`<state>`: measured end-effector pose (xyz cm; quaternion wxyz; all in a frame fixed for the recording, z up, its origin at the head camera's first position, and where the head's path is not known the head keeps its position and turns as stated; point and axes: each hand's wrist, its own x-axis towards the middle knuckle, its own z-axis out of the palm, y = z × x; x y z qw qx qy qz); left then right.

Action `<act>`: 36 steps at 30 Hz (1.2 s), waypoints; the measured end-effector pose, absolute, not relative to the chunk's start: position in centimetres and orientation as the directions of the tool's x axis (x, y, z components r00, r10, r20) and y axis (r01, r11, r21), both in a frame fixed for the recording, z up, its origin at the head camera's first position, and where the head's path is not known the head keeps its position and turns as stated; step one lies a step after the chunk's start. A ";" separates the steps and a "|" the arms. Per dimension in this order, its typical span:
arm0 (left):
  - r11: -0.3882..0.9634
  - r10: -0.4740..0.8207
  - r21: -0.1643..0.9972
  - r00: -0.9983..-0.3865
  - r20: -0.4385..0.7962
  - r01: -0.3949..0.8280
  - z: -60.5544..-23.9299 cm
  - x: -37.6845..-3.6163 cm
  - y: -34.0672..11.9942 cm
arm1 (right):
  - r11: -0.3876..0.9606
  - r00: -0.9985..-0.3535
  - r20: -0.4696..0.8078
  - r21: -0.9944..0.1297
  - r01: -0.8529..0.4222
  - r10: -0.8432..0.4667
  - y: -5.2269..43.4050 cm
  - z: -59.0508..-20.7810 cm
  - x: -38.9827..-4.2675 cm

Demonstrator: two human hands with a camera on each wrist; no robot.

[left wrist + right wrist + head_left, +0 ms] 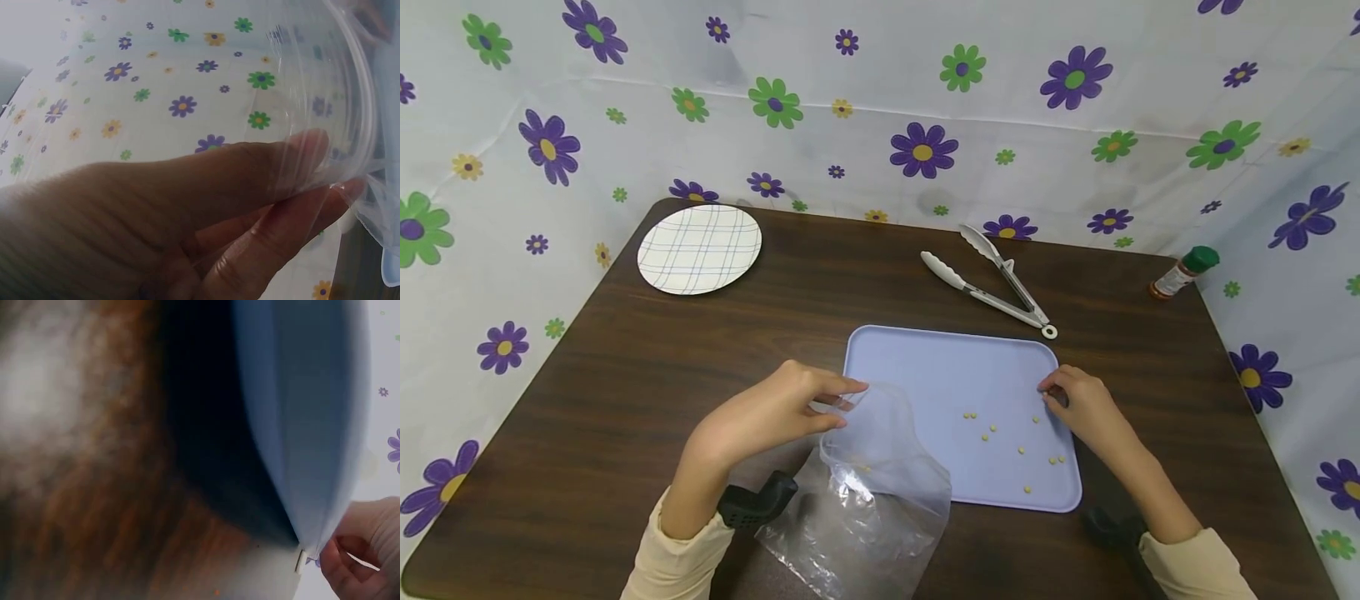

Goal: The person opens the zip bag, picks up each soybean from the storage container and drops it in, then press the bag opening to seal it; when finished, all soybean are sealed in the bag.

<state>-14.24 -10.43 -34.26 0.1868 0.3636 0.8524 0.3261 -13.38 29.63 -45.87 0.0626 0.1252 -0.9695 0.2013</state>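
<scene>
My left hand [820, 404] pinches the rim of a clear plastic bag [868, 492] and holds its mouth open; the bag's lower part lies crumpled on the table. In the left wrist view, thumb and fingertips [312, 181] press the bag's rim [365, 112] between them. A lavender tray [925, 375] lies just right of the bag, with several small yellow kernels [992, 429] scattered on it. My right hand [1063, 398] sits at the tray's right rim with its fingers curled on the edge. The right wrist view is blurred and shows the tray edge [312, 425] and curled fingers [353, 565].
Metal tongs [992, 279] lie behind the tray. A checked plate [700, 248] sits at the back left corner of the brown table [625, 375]. A green-capped spice bottle [1183, 272] lies at the back right edge. Floral cloth walls surround the table.
</scene>
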 end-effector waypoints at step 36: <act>0.530 0.734 0.674 -0.677 -0.059 0.516 -34.4 -14.0 -10.4 | 0.304 -0.472 0.484 -0.385 -0.871 -0.737 11.0 -36.4 -11.8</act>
